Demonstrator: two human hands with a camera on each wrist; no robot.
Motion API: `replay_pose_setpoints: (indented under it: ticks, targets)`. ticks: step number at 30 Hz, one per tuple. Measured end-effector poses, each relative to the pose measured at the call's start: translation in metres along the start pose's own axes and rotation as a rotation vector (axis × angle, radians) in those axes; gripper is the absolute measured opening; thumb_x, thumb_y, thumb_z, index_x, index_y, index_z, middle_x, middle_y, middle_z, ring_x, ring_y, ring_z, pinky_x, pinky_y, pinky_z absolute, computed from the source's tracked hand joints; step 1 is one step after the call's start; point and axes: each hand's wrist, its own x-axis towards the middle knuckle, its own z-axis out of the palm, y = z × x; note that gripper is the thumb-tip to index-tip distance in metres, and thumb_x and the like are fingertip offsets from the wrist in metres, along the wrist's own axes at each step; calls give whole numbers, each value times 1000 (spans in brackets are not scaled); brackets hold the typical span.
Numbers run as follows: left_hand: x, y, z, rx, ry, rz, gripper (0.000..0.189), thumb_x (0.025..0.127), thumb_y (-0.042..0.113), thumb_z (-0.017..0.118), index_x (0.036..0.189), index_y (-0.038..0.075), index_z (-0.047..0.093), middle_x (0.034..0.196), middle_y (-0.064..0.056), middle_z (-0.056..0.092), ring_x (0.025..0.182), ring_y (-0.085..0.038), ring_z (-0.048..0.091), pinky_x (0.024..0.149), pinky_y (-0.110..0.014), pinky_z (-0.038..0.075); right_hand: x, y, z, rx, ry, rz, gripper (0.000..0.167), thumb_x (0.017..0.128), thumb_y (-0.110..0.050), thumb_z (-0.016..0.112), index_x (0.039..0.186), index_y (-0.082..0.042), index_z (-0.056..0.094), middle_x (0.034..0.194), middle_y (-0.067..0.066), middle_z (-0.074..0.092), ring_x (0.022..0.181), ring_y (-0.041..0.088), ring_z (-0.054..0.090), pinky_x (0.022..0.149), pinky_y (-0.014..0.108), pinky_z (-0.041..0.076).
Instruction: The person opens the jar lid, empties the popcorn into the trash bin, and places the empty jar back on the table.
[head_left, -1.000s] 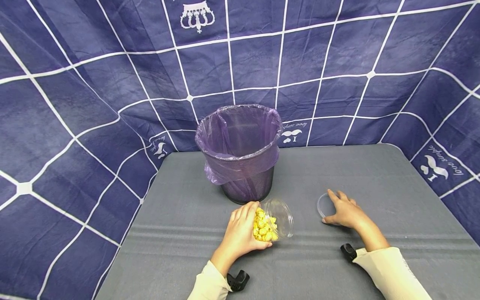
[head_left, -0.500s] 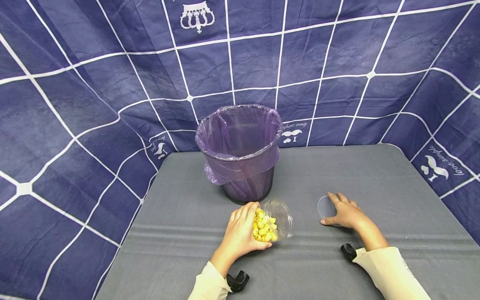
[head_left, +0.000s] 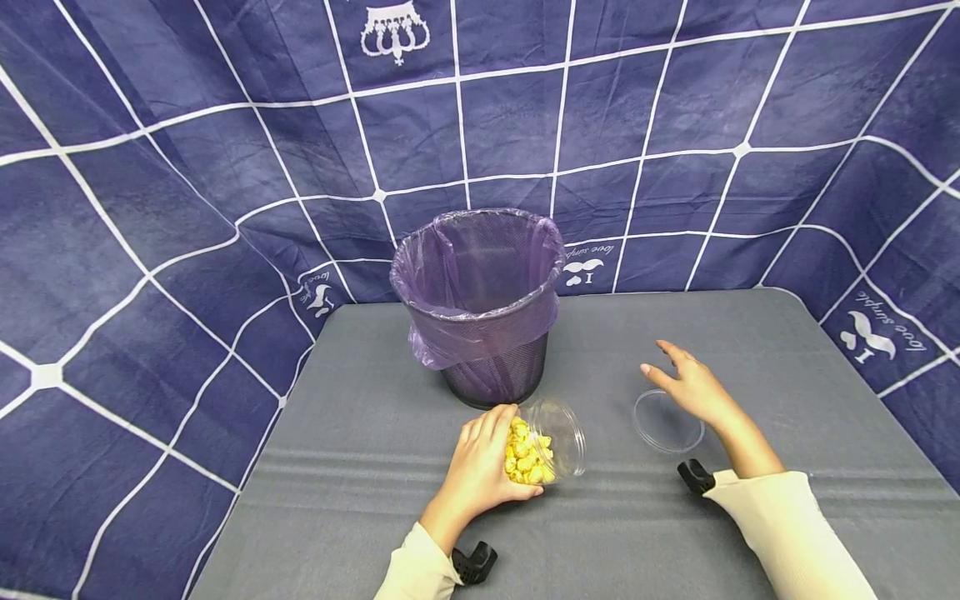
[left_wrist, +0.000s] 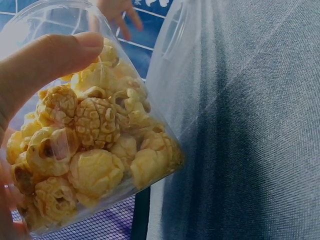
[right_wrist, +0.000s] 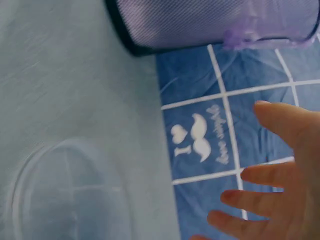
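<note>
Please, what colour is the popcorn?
The popcorn is yellow with brown patches, clearest in the left wrist view.

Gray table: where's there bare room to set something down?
The table is bare left of the bin and beyond the right hand, toward the back right corner. Crowded: in front of the bin, with the popcorn cup in the left hand; the clear lid lies right of that.

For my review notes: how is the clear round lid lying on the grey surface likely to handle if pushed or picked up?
The clear round lid looks like thin plastic, so it is probably light and slightly flexible. Lying flat, it would likely slide rather than roll or tip. Its low profile may make it awkward to pick up.
</note>
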Motion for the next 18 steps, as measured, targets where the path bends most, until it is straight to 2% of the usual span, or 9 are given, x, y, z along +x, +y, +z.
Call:
replay_pose_setpoints:
  ticks: [3, 10, 14, 18]
  targets:
    - [0, 0, 0, 0, 5, 4, 108, 43, 58, 78, 127, 3, 41, 121, -7, 46, 112, -21, 43, 89, -38, 36, 7, -11, -6, 71, 41, -4, 61, 92, -35, 46, 132, 10, 33, 127, 32, 39, 112, 48, 40, 88, 56, 34]
    - [1, 0, -1, -18, -11, -3, 107, 44, 57, 78, 128, 4, 39, 121, -7, 45, 113, -21, 43, 89, -37, 35, 27, -34, -12, 199, 127, -76, 53, 93, -32, 45, 128, 8, 41, 120, 29, 49, 109, 41, 47, 89, 51, 35]
    - [1, 0, -1, -18, -15, -3, 108, 44, 57, 78, 128, 4, 39, 121, -7, 45, 113, -21, 43, 89, -38, 35, 38, -51, -16, 274, 102, -96, 54, 94, -34, 43, 129, 7, 41, 123, 26, 47, 111, 38, 47, 92, 48, 35]
    - [1, 0, -1, -20, -21, -6, 108, 44, 57, 78, 129, 4, 39, 121, -7, 45, 113, -21, 43, 90, -37, 35, 50, -72, -20, 453, 44, -107, 53, 95, -32, 42, 130, 8, 39, 127, 25, 44, 114, 36, 44, 92, 44, 37]
